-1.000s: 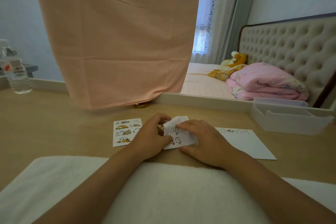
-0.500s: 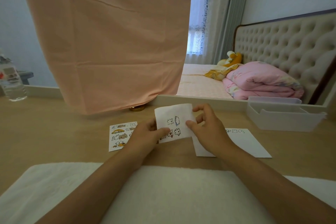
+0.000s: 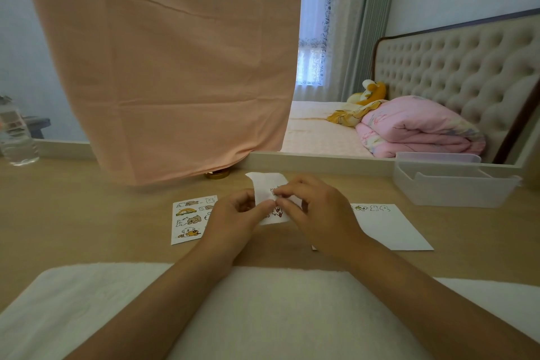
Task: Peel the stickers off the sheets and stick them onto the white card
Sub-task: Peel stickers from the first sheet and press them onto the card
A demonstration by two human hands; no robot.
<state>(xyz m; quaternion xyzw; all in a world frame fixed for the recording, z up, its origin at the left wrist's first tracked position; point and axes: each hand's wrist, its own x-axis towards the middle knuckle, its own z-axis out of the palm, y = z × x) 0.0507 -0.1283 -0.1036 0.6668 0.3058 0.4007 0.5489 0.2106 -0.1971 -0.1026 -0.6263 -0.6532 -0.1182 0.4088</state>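
Observation:
My left hand (image 3: 233,218) holds a small white sticker sheet (image 3: 267,184) upright above the wooden desk, pinching its left edge. My right hand (image 3: 317,210) pinches at a sticker near the sheet's middle with thumb and forefinger. A second sticker sheet (image 3: 188,218) with coloured animal stickers lies flat on the desk to the left. The white card (image 3: 388,228) lies to the right, partly hidden by my right hand, with a few stickers along its top edge.
A clear plastic tray (image 3: 450,187) stands at the back right. A water bottle (image 3: 16,137) is at the far left. A peach cloth (image 3: 169,67) hangs over the mirror behind. A white towel (image 3: 263,310) covers the near desk edge under my forearms.
The sheet was lifted off the desk and held up. My right hand's fingers have now closed in on a sticker on it.

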